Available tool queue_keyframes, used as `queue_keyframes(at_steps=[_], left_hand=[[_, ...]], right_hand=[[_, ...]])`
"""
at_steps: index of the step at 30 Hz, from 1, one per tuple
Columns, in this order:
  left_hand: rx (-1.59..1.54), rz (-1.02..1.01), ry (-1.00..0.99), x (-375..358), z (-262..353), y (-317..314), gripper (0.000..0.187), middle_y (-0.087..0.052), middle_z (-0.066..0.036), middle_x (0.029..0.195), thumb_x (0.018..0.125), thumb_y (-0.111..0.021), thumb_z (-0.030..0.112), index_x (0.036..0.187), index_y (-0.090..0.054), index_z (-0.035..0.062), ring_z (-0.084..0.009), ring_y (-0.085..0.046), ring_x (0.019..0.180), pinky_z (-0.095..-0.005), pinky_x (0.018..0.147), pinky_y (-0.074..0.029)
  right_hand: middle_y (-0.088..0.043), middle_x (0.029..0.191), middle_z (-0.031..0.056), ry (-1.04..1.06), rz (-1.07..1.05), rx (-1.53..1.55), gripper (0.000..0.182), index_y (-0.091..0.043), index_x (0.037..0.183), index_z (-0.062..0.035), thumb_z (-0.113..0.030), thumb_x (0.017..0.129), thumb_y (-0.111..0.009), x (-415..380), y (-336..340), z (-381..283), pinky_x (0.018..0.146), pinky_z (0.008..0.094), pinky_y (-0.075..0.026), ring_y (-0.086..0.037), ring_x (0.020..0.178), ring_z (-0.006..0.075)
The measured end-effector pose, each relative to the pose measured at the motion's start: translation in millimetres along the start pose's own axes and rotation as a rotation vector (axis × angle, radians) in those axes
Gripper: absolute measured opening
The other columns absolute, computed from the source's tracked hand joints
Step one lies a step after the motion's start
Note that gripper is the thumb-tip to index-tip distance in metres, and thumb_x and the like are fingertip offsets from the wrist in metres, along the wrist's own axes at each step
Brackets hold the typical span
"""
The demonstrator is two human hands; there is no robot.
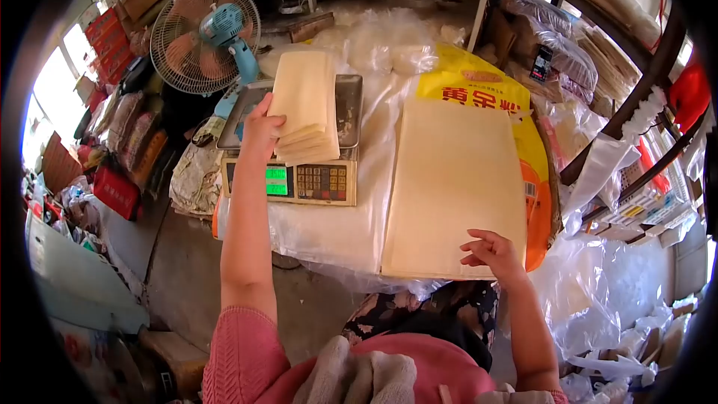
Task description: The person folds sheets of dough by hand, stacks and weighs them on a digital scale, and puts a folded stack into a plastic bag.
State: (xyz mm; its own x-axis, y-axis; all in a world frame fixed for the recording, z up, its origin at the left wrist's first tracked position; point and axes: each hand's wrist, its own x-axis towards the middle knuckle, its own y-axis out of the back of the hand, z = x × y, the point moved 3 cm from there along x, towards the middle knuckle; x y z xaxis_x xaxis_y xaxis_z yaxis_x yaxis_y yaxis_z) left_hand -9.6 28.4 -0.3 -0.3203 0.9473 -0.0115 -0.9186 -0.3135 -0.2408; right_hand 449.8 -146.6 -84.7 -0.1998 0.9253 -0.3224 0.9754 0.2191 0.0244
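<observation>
A folded stack of thin, cream-coloured sheets [305,97] is over the metal tray [350,97] of a digital scale [321,182] with a lit green display. My left hand [262,129] grips the stack's left edge, thumb on top; its other fingers are partly hidden. To the right, a large flat pile of cream sheets [456,179] lies on the table, partly over a yellow bag [479,78]. My right hand [490,253] hovers at the pile's lower right corner, fingers apart and slightly curled, with nothing in it.
Clear plastic sheeting [329,236] covers the table beneath the scale. A fan [206,37] stands behind the scale at the left. Plastic-wrapped bundles [553,45] fill the shelf at the right, and loose plastic bags [568,292] hang below it.
</observation>
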Motion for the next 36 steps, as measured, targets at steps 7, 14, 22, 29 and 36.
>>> queue_keyframes(at_steps=[7,14,22,29,36], left_hand=[[0.012,-0.091,-0.076,33.1,-23.6,28.0,0.061,-0.050,-0.007,0.131,0.082,-0.054,-0.005,0.140,-0.038,0.0072,-0.0161,-0.054,0.107,-0.0295,0.082,-0.049],[0.597,0.292,-0.729,-63.3,-6.2,-6.4,0.055,-0.044,-0.011,0.137,0.083,-0.065,0.011,0.134,-0.044,0.0027,-0.0192,-0.042,0.125,-0.0329,0.106,-0.030],[0.660,-0.155,-0.612,-191.6,-132.8,-70.9,0.048,-0.045,-0.016,0.135,0.088,-0.057,0.014,0.132,-0.044,-0.0006,-0.0286,-0.041,0.127,-0.0378,0.106,-0.031],[0.677,-0.287,-0.490,-223.0,-157.2,-81.9,0.044,-0.045,-0.020,0.134,0.091,-0.053,0.017,0.130,-0.044,-0.0028,-0.0329,-0.041,0.126,-0.0384,0.105,-0.032],[0.680,-0.309,-0.399,-227.0,-160.1,-81.0,0.043,-0.043,-0.020,0.135,0.094,-0.049,0.018,0.130,-0.043,-0.0030,-0.0328,-0.040,0.126,-0.0383,0.106,-0.031]], right_hand=[[-0.064,0.100,0.0163,0.039,0.019,0.021,0.034,-0.048,0.124,0.0043,-0.006,0.092,-0.053,1.5,-6.5,7.8,0.071,0.0278,-0.054,-0.066,0.080,0.0203],[-0.067,0.091,0.0127,0.495,0.114,-0.651,0.018,-0.065,0.101,-0.0046,-0.013,0.087,-0.059,6.8,-54.9,3.9,0.069,0.0353,-0.051,-0.065,0.080,0.0272],[-0.059,0.075,0.0080,0.821,-0.092,-1.346,0.007,-0.064,0.077,-0.0099,-0.015,0.080,-0.059,33.3,-121.5,20.5,0.090,0.0461,-0.042,-0.058,0.079,0.0253],[-0.058,0.073,0.0055,0.890,-0.049,-1.352,0.010,-0.064,0.067,-0.0113,-0.016,0.073,-0.057,35.7,-124.5,21.4,0.085,0.0424,-0.044,-0.057,0.080,0.0239],[-0.058,0.076,0.0056,0.867,-0.109,-1.416,0.009,-0.063,0.069,-0.0096,-0.015,0.074,-0.057,31.4,-125.4,16.8,0.090,0.0421,-0.044,-0.057,0.082,0.0247]])
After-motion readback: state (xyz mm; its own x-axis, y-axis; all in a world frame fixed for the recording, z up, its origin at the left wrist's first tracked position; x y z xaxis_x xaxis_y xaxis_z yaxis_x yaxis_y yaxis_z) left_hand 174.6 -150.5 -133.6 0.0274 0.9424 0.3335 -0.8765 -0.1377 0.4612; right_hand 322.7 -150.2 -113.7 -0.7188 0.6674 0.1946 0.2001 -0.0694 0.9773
